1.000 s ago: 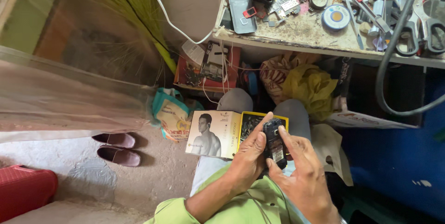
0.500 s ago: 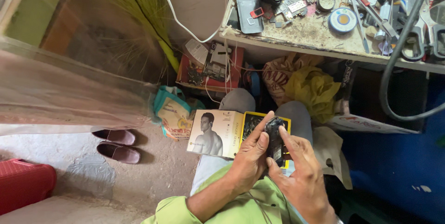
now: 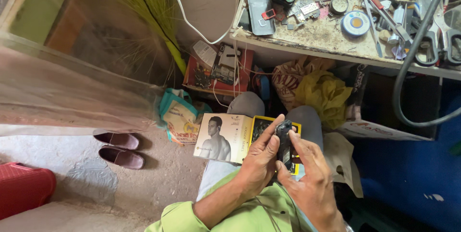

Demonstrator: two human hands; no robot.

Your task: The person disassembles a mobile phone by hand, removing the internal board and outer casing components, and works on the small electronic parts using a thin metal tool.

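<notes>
Both hands stay low at 6 o'clock. The left hand [image 3: 259,165] and right hand [image 3: 307,179] still pinch the small black phone [image 3: 284,143] over the box [image 3: 230,138]. The table [image 3: 326,35] at 1 o'clock now sits higher.

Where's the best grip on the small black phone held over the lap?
Probably its two long side edges, from above. The black phone stands on end, narrow and slim; the left hand and right hand already flank it, leaving the top clear.
</notes>
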